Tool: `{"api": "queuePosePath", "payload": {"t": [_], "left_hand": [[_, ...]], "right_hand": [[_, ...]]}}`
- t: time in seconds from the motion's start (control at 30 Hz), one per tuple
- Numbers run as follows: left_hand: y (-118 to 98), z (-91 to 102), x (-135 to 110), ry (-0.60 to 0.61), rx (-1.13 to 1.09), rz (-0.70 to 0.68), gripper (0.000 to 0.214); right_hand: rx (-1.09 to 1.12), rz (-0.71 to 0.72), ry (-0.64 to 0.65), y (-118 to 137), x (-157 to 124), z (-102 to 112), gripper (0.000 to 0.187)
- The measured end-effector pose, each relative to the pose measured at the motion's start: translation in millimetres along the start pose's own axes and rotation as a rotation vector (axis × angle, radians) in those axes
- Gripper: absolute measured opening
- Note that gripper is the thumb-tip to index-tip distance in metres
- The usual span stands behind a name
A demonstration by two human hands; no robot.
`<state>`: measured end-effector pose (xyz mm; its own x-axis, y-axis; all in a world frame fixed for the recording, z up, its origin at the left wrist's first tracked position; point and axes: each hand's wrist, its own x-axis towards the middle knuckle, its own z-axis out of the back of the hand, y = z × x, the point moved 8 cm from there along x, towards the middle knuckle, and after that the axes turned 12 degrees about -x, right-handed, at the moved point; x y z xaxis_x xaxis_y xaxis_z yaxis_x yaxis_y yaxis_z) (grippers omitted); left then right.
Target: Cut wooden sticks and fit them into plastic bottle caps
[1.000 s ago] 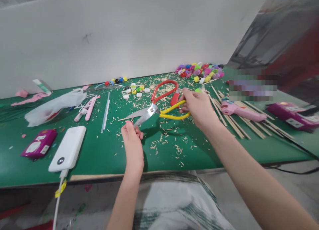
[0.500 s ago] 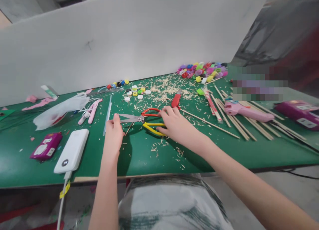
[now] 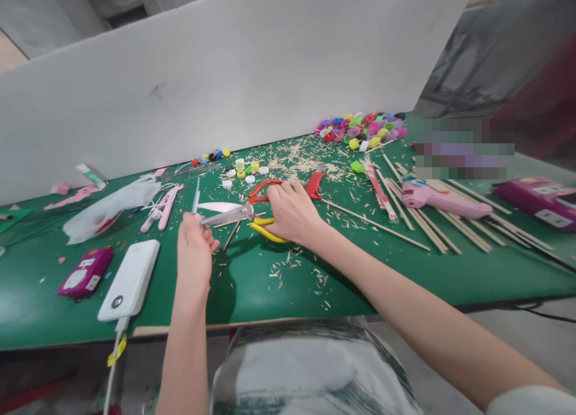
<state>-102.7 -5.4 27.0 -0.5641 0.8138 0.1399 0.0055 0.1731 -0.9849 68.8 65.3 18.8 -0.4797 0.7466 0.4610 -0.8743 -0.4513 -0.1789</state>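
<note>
Right hand point(image 3: 294, 212) clamped on scissors point(image 3: 246, 211), blades parted, above mid-bench point(image 3: 270, 304). Left hand point(image 3: 193, 238) curled at the blade tips; whether gripping, cannot tell. Advisable: left fingertips outside the cutting line.

Soft light across your desk point(image 3: 279, 301), shadows beside your hands point(image 3: 194, 241), pale sheen at left, pixelated patch point(image 3: 465, 157) right, edges stretched!

The right hand point(image 3: 293, 212) hides part of the scissor handles point(image 3: 265, 233); right edge crops a purple pack point(image 3: 535, 203)
</note>
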Motion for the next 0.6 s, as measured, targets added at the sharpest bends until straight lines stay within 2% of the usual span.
{"api": "queuePosePath", "payload": {"t": [0.1,0.23,0.5,0.6], "left_hand": [[7.0,-1.2,-1.9,-0.036,-0.235,0.153,0.038],[10.9,-2.7,4.9,-0.056,-0.408,0.27,0.038],[21.5,-12.1,15.9,-0.005,-0.427,0.384,0.036],[21.0,0.9,25.5,-0.088,-0.444,0.405,0.036]], "right_hand": [[0.014,-0.003,0.009,4.8,-0.6,2.5,0.065],[0.035,-0.046,-0.005,5.0,-0.1,8.3,0.068],[0.124,-0.078,0.003,-5.0,-1.5,20.2,0.065],[0.118,-0.163,-0.012,-34.6,-3.4,36.9,0.065]]}}
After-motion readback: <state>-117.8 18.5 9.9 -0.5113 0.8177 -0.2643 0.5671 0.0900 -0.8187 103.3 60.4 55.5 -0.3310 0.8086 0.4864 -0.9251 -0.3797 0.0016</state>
